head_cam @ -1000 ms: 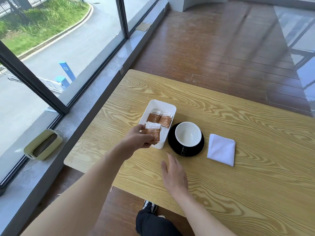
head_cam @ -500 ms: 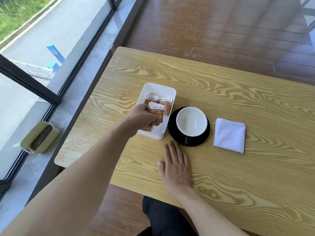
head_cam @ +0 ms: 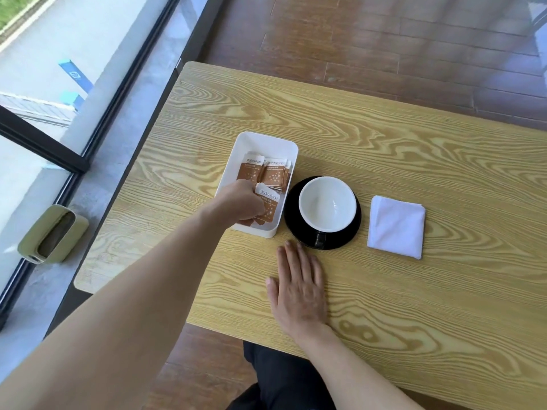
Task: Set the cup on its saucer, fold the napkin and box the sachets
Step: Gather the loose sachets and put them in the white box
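A white rectangular box (head_cam: 284, 146) stands on the wooden table (head_cam: 414, 161) with several brown sachets (head_cam: 273, 174) inside. My left hand (head_cam: 241, 202) reaches into the near end of the box and pinches a brown-and-white sachet (head_cam: 268, 202). To the right of the box, a white cup (head_cam: 327, 204) sits on a black saucer (head_cam: 352, 236). A folded white napkin (head_cam: 396, 226) lies flat to the right of the saucer. My right hand (head_cam: 299, 288) rests flat on the table, fingers straight, just in front of the saucer.
The table's left edge runs along a window ledge and a glass wall. A green bin (head_cam: 53, 235) stands on the floor by the glass. Dark wooden floor lies beyond the table's far edge. My dark trousers show below the near edge.
My left hand has lowered the sachet deeper into the near end of the box. My right hand has settled flat on the table. The camera has tipped further down.
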